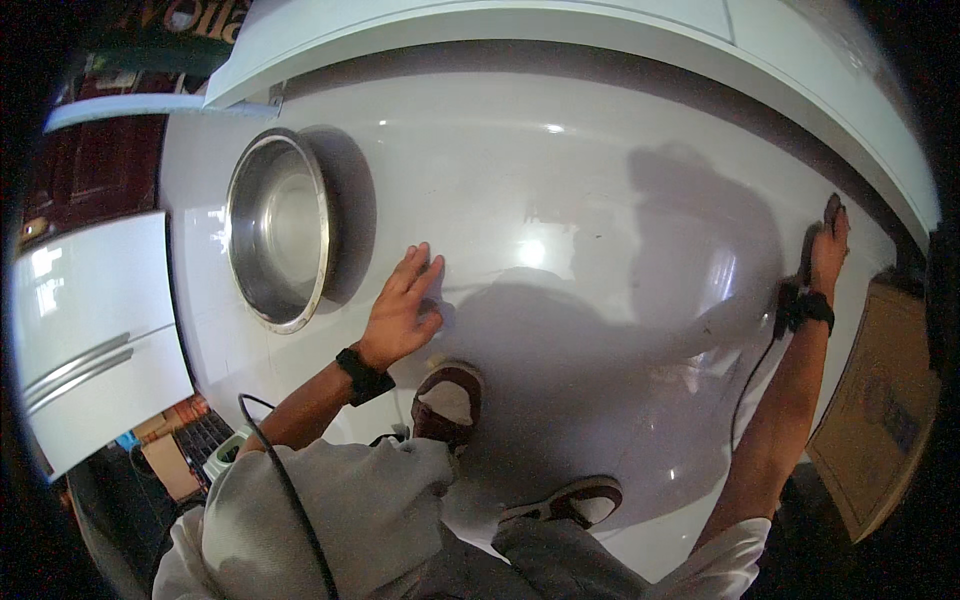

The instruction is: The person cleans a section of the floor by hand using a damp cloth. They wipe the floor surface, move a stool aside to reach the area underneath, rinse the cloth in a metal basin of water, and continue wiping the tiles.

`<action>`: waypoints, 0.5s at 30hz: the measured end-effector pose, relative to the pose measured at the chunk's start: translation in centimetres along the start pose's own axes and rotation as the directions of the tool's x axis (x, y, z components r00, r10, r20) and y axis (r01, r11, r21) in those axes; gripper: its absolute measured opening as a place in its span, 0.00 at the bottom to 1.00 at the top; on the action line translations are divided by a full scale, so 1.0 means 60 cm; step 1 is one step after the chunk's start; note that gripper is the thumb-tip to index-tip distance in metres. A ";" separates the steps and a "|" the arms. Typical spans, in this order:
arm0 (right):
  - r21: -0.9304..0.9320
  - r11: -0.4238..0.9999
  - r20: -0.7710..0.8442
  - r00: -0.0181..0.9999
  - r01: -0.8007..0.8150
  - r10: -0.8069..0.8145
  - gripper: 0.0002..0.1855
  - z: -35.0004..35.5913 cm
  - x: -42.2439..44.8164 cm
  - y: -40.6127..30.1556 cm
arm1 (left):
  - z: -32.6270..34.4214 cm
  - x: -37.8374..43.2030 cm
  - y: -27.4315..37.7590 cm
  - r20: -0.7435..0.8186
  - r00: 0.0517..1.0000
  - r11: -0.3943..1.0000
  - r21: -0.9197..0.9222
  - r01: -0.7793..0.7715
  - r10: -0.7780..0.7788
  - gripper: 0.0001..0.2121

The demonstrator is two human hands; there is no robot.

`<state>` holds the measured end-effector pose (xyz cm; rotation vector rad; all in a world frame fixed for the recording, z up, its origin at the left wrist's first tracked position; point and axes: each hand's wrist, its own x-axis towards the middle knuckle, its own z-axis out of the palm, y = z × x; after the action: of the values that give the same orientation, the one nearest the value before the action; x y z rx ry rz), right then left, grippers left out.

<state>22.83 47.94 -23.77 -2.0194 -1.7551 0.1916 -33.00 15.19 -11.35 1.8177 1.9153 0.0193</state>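
My left hand (405, 304), with a dark band at the wrist, is spread over the glossy pale floor (480, 187), right of a round metal basin (277, 231). Between its fingers nothing is held. The basin looks to have some clear liquid in it, though I cannot be sure. Far to the right my right hand (831, 244) reaches out low at the floor near the base of a white cabinet (525, 22). A dark item shows at its fingertips; whether it is held is unclear. A black cable hangs from the right wristband.
My two shod feet (448, 401) stand on the floor below the hands. At the right edge leans a brown cardboard box (877, 412). A white fridge-like unit with two handles (101, 300) is at the left, with boxes and a dark crate (208, 446) below it.
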 end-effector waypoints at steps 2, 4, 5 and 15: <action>0.040 0.992 0.038 0.992 0.118 -0.120 0.24 0.039 0.044 -0.047 | 0.000 0.007 0.007 0.034 0.999 0.999 -0.033 0.019 -0.018 0.35; 0.040 0.978 0.130 0.970 0.202 -0.206 0.22 0.095 0.064 -0.171 | -0.002 0.008 0.006 0.052 0.998 0.999 -0.033 -0.017 0.018 0.36; 0.051 0.968 0.206 0.946 0.245 -0.250 0.22 0.125 0.057 -0.260 | -0.006 0.010 0.009 0.052 0.998 0.999 -0.029 -0.034 0.036 0.37; 0.602 0.594 0.234 0.593 0.533 -0.770 0.23 0.216 -0.187 -0.765 | -0.013 0.002 0.002 0.123 0.990 0.995 0.064 -0.076 0.068 0.41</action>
<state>-25.67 44.16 -17.95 -0.8619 -2.3588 0.8373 -33.15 15.55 -10.67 1.8878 1.7863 -0.1303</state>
